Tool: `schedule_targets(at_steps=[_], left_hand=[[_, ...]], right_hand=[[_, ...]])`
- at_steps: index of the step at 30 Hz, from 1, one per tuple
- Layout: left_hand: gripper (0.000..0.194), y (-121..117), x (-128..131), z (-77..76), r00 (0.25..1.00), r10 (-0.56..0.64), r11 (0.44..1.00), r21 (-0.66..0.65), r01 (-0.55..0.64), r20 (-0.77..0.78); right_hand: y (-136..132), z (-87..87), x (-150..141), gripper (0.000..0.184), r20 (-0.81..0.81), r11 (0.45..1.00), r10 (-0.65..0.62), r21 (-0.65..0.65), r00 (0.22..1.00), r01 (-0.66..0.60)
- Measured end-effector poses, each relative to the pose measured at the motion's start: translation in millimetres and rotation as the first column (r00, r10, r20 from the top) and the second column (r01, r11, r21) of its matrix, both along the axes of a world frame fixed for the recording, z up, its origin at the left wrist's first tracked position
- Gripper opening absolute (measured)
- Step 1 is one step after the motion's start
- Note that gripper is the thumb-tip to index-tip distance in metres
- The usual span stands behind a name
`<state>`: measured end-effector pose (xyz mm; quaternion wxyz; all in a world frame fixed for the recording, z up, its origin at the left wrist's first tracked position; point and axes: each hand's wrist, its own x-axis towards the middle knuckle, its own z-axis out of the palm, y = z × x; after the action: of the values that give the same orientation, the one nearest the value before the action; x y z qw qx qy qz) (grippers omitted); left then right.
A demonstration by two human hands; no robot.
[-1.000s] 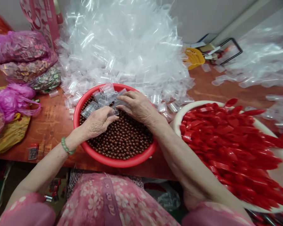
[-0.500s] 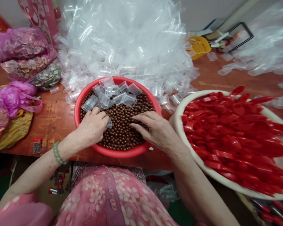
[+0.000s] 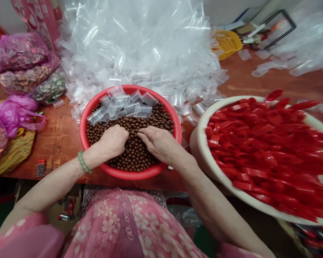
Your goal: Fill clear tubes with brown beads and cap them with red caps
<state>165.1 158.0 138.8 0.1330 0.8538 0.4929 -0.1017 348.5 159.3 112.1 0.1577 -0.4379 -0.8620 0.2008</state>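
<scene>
A red basin full of small shiny brown balls sits in front of me. Several clear plastic tubes lie on the balls towards its far side. My left hand, with a green bead bracelet at the wrist, is closed low over the balls. It grips a clear tube that the hand now hides. Facing it, my right hand has its thumb and fingers drawn together at the balls. Whatever lies between those fingertips cannot be made out.
Behind the basin rises a large heap of clear tubes. A cream tub of red plastic pieces stands at right. Pink bags of small pieces are stacked at left. A yellow basket sits at the back.
My left hand has moved right and my right hand left, so they are now close together over the balls. The tube seen at my left fingers is now hidden.
</scene>
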Motion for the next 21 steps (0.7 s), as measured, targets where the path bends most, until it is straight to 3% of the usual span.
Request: schedule_targets(at_steps=[3, 5, 8, 11, 13, 16, 21], left_hand=[[0.025, 3, -10, -12.9, 0.974, 0.076, 0.996, -0.052, -0.066, 0.213], [0.022, 4, -14, -20.2, 0.906, 0.150, 0.986, -0.122, -0.109, 0.395], [0.024, 4, -18, -28.1, 0.708, 0.290, 0.953, -0.261, -0.152, 0.644], [0.039, 2, -19, -29.4, 0.428, 0.388, 0.918, -0.383, -0.102, 0.817], [0.041, -1, -20, -26.4, 0.262, 0.438, 0.894, -0.447, -0.028, 0.860], [0.042, -8, -21, -21.3, 0.103, 0.526, 0.845, -0.532, 0.043, 0.844], [0.040, -17, -19, -21.5, 0.019, 0.601, 0.798, -0.601, 0.047, 0.799]], right_hand=[[6, 2.9, -6, 0.023, -0.028, 0.999, 0.009, -0.047, 1.000, -0.010], [9, 4.1, -8, 0.024, -0.105, 0.998, 0.017, -0.053, 0.994, -0.022], [10, 6.7, -8, 0.023, -0.240, 0.998, 0.032, -0.043, 0.970, -0.044], [9, 12.8, -6, 0.027, -0.304, 0.998, 0.040, -0.028, 0.952, -0.051], [7, 19.0, -4, 0.028, -0.307, 0.999, 0.033, -0.010, 0.951, -0.038], [3, 30.4, 2, 0.026, -0.312, 1.000, 0.009, 0.028, 0.950, 0.000], [-13, 45.9, 25, 0.019, -0.305, 0.990, -0.043, 0.118, 0.951, 0.083]])
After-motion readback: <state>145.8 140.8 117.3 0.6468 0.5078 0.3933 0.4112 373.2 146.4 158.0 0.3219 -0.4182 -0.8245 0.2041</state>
